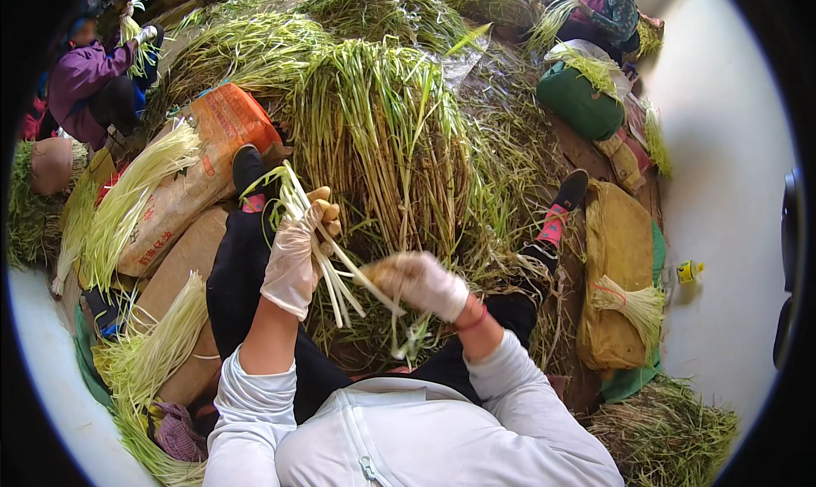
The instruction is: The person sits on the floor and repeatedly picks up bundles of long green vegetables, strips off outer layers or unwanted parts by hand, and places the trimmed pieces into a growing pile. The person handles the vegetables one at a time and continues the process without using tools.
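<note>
My left hand [299,251], in a thin whitish glove with tan fingertips, grips a small bunch of peeled pale vegetable stalks [335,289]. Their white ends point down toward my lap, and green leaf tips show above the fist. Close by on the right is my right hand [421,286], gloved the same way and blurred by motion. Its fingers are near the stalk ends; whether they hold anything is unclear. Beneath it are loose green leaf strips [411,343]. Beyond both hands, between my legs, rises a large heap of unpeeled brown-based stalks [382,143].
Peeled stalks [143,200] lie across an orange-and-tan printed sack [217,127] at left, with more [159,340] below. A tied bundle [628,302] rests on a yellow package [615,232] at right, beside a white wall [714,168]. Other people [95,85] sit farther back.
</note>
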`<state>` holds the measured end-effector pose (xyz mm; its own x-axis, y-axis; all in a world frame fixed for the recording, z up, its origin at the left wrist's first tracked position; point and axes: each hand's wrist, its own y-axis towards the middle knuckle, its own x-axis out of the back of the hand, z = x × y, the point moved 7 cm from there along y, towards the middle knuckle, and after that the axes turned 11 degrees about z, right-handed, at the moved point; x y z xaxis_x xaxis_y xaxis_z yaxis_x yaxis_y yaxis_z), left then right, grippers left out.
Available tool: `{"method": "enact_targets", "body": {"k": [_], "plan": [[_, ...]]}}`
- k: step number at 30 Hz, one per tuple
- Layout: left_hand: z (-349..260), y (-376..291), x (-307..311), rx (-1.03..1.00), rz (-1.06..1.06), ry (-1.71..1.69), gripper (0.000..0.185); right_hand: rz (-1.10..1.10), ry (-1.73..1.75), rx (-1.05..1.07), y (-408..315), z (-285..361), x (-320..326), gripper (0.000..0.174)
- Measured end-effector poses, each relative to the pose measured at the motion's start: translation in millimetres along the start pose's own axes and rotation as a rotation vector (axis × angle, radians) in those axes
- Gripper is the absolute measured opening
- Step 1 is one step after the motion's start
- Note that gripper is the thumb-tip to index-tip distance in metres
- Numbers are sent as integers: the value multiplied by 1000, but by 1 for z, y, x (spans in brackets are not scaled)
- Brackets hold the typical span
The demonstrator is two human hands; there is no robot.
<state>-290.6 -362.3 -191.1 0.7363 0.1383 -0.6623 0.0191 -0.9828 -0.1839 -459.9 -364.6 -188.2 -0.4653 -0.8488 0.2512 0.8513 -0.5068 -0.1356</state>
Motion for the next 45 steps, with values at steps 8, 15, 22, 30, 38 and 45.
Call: {"method": "enact_targets", "body": {"k": [8,15,22,30,38,45], "plan": [[-2,-20,-9,51,134,-20,33,-426,-672,-586,63,-106,115,33],[52,-56,-45,443,354,30,51,-621,309,107,-37,-9,140,11],[31,-35,-42,172,328,-108,36,-274,465,45,-38,-9,67,40],[44,-22,-21,174,-6,177,17,-180,349,23,-33,-22,6,41],[65,-21,-16,209,7,359,18,-281,667,-43,-19,-33,-7,20],[57,-22,-19,77,-34,144,18,-531,989,116,-32,-74,-13,7]]}}
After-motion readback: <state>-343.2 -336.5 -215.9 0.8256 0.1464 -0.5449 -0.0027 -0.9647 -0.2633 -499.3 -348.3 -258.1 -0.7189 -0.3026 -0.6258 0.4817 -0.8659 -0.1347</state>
